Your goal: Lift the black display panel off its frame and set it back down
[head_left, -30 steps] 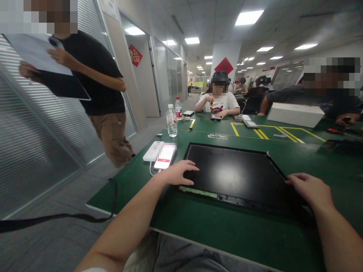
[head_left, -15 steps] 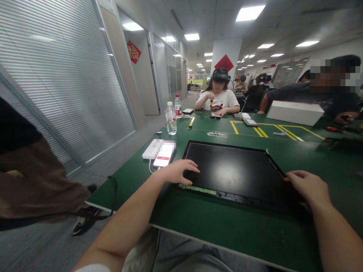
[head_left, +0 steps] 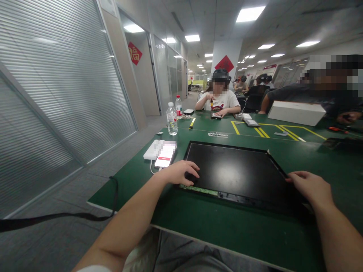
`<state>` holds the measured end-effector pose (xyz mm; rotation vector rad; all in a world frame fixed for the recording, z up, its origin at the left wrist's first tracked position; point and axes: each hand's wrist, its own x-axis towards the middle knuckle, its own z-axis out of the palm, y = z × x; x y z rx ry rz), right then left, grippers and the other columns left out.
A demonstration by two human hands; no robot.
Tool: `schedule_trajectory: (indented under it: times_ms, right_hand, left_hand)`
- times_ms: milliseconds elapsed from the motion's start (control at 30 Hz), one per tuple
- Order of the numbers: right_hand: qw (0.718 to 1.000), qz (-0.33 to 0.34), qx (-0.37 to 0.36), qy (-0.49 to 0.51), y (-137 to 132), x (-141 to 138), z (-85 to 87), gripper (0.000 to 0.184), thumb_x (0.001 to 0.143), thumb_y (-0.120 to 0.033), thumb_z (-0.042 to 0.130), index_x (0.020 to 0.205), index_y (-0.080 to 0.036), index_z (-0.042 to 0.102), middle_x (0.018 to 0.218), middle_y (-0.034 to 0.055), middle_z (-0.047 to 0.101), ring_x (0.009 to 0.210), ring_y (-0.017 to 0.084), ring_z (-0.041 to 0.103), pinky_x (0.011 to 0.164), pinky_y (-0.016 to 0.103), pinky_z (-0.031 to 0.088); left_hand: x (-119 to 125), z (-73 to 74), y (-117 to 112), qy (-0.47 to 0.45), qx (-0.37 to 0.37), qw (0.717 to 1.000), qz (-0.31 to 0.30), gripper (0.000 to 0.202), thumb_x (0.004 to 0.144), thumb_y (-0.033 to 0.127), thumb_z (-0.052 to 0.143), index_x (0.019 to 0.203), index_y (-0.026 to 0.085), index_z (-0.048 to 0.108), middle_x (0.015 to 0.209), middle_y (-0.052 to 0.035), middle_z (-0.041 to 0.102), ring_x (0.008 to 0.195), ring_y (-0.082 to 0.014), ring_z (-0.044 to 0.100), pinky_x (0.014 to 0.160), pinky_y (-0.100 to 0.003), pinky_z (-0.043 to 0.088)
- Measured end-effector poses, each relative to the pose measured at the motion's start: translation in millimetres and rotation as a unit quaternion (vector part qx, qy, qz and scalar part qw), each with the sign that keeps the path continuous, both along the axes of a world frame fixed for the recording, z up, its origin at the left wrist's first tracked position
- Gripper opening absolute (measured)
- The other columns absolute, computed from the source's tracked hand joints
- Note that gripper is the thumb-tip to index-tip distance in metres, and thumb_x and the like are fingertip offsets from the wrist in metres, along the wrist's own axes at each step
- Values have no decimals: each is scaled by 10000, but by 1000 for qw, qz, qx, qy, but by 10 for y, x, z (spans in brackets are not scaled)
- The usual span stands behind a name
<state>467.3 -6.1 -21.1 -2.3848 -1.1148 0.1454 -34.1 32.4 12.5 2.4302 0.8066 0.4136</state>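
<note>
A black display panel (head_left: pixel 227 166) lies screen up on the green table in front of me, its dark frame around it. Along its near edge, at the left, runs an exposed green circuit board strip (head_left: pixel 200 189). My left hand (head_left: pixel 181 173) grips the panel's left side near the front corner, with curved fingers over the screen and the thumb lower down. On the opposite side, my right hand (head_left: pixel 312 187) pinches the panel's right edge between thumb and fingers. The undersides of both grips are hidden.
Left of the panel lie a phone (head_left: pixel 165 156) and a white power bank (head_left: pixel 153 149), joined by a cable. Behind them stand two bottles, one a clear water bottle (head_left: pixel 171 120). A co-worker (head_left: pixel 219 100) sits across; a white box (head_left: pixel 296 112) stands at the right.
My hands and the panel stay in nearly the same place, with only a slight shift of the view. The person walking at the far left has gone out of view.
</note>
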Motion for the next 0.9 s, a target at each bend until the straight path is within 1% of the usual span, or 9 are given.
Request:
schedule_trajectory:
  times_ms: [133,300,400,467,533,633,733,800,900]
  right_hand:
    - [1000,-1,-4,-3,1,5,-12,273,715,-471,550,722,-272,737,844,103,767,850,332,689,695,407,503]
    - [1000,-5,-11,17,-19,-28,18,280,716,-461,545,750,-262,739,876,109,767,886,330,687,727,403,505]
    - [1000,-7,-15,24,-33,-53,54,284,717,-465,543,762,-265,739,883,106,766,906,333,684,742,404,505]
    - [999,-5,-18,27,-39,-63,72,280,716,-470,545,755,-268,735,875,101,767,901,333,683,734,405,500]
    - [999,-3,-18,26,-42,-66,80,269,713,-470,550,744,-271,729,864,96,768,892,329,682,722,402,491]
    - [1000,-2,-10,24,-44,-64,76,260,711,-465,557,739,-270,727,842,92,770,879,319,684,714,392,483]
    - [1000,2,-10,25,-42,-64,67,262,706,-463,559,732,-265,729,822,89,767,862,314,683,712,389,482]
    - [1000,2,-5,22,-39,-68,61,259,701,-462,555,714,-266,725,815,86,767,853,314,682,700,388,480]
    - [1000,4,8,18,-33,-73,55,257,700,-460,547,696,-270,721,813,87,766,838,312,680,679,385,475]
  left_hand:
    - [-2,-12,8,4,2,1000,-10,276,772,219,819,1030,302,872,1318,-59,759,1159,-274,739,1072,-351,513]
    - [4,5,-7,29,13,999,-2,321,795,246,819,1113,276,852,1360,-77,735,1216,-284,712,1114,-360,490]
    - [23,7,-25,42,21,998,37,378,842,300,796,1216,248,815,1409,-111,700,1289,-307,669,1153,-392,466]
    - [39,-16,-29,43,28,995,85,410,882,306,756,1282,223,783,1464,-139,657,1343,-323,629,1181,-417,446]
    - [51,-58,-21,42,40,988,140,455,889,291,742,1333,194,754,1513,-171,611,1397,-355,579,1210,-452,419]
    - [60,-132,8,45,60,975,209,478,879,265,738,1350,178,745,1515,-196,603,1434,-409,528,1231,-513,391]
    - [66,-180,39,79,78,967,228,440,919,216,654,1347,169,746,1482,-199,634,1415,-412,542,1212,-535,407]
    - [70,-191,55,112,86,964,223,464,932,141,567,1364,155,733,1467,-186,654,1398,-381,558,1201,-513,424]
    - [74,-193,71,142,91,960,222,541,899,49,494,1387,132,715,1456,-162,672,1392,-342,560,1203,-465,430]
